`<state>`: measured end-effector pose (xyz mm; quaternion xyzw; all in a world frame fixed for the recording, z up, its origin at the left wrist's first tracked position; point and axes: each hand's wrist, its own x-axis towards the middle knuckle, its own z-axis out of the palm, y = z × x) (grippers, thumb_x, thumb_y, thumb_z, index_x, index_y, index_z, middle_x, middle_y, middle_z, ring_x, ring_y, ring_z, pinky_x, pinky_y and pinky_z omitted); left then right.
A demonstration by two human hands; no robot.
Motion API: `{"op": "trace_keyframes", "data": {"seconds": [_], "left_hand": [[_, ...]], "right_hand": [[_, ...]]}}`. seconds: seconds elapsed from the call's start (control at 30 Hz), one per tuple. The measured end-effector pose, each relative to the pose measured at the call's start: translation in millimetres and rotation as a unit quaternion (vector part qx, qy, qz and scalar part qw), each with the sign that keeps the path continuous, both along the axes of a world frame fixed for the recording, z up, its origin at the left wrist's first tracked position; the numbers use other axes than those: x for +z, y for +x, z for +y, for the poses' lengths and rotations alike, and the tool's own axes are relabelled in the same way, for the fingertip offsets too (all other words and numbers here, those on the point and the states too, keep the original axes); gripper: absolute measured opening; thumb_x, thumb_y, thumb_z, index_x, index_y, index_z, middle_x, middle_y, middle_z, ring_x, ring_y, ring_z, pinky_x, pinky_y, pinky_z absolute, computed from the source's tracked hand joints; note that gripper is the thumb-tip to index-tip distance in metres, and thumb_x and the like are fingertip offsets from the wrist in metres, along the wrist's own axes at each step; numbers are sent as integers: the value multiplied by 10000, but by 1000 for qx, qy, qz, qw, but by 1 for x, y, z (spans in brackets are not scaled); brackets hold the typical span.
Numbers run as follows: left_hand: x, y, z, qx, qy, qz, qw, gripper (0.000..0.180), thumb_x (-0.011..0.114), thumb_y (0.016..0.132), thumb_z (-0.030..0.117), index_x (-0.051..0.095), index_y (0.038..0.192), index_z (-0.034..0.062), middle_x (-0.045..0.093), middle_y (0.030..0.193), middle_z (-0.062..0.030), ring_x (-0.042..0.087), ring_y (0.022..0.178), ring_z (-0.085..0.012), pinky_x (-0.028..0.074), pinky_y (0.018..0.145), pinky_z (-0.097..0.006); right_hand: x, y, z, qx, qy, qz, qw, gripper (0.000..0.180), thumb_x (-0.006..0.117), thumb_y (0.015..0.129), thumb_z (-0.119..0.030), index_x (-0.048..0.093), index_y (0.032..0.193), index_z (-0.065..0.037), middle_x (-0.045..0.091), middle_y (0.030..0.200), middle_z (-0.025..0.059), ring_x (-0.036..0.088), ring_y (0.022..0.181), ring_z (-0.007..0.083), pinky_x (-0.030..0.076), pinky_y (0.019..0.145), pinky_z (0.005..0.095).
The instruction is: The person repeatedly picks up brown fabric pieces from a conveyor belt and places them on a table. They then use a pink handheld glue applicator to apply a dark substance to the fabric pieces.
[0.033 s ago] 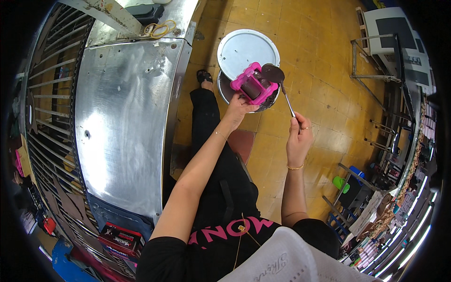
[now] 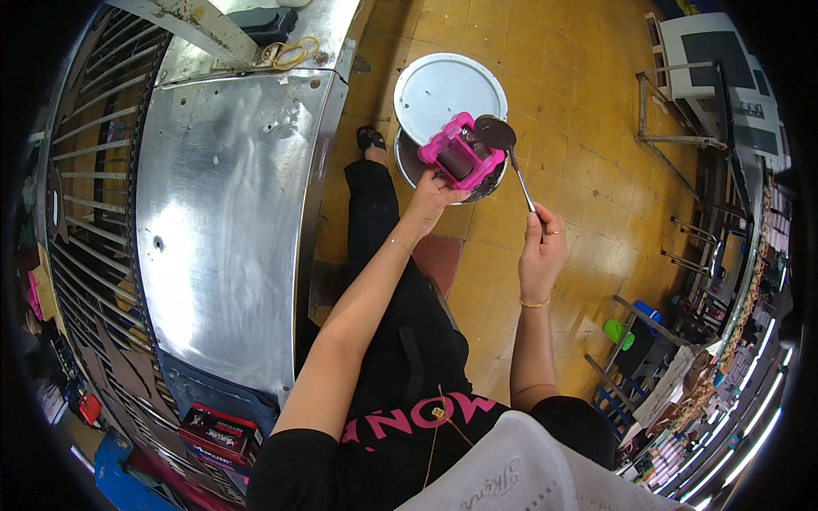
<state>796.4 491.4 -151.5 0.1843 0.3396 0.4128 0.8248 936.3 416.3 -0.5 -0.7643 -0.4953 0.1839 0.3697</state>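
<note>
My left hand (image 2: pixel 433 194) holds up a bright pink mould (image 2: pixel 460 152) with compartments of dark brown filling. My right hand (image 2: pixel 542 254) grips the end of a long metal ladle (image 2: pixel 496 133). Its bowl, loaded with dark brown mix, hovers at the mould's right edge. Both are held over a round metal pot (image 2: pixel 406 160) on the floor, mostly hidden by the mould. A round grey lid (image 2: pixel 434 85) lies just behind the pot.
A big curved sheet-metal surface (image 2: pixel 221 213) fills the left, with wire grating (image 2: pixel 85 170) beyond it and yellow rubber bands (image 2: pixel 290 53) on top. A reddish stool (image 2: pixel 439 255) sits under my legs. Metal frames (image 2: pixel 673 111) and a green cup (image 2: pixel 615 330) stand right on the tiled floor.
</note>
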Motion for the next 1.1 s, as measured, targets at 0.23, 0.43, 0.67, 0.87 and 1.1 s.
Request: {"op": "trace_keyframes", "data": {"seconds": [0.23,0.43,0.67,0.87,1.1], "left_hand": [[8,5,10,19,25,-20,999,732,727,701,-69,302,1288,36,502,1218,-152,523,1129,-229,439,963,-334],[17,10,10,40,21,-33,998,740,730,695,-72,305,1291,38,506,1220,-155,522,1132,-235,432,969,-339],[24,12,9,42,17,-27,999,782,738,688,-60,285,1320,30,495,1248,-146,489,1168,-236,375,1020,-343],[21,13,9,43,14,-19,999,787,745,681,-50,291,1320,26,497,1240,-143,494,1158,-236,380,1013,-345],[24,12,10,45,10,-28,999,776,733,690,-58,288,1321,18,487,1245,-135,489,1161,-231,382,1010,-347]], "right_hand": [[-9,-5,6,32,40,-43,998,172,498,938,-126,564,1026,6,551,933,126,537,858,248,434,765,321],[-25,-8,6,32,62,-68,995,172,489,936,-112,554,1036,12,549,957,145,530,899,281,426,810,355],[-53,-9,8,53,40,-79,995,164,497,922,-83,541,1041,21,539,972,162,518,923,302,416,827,373],[-55,-12,8,58,47,-97,993,179,475,946,-116,539,1034,26,534,975,147,524,908,269,421,826,343],[-61,-4,9,23,64,-16,998,185,480,955,-135,519,1055,16,533,911,96,507,777,177,419,713,279]]}}
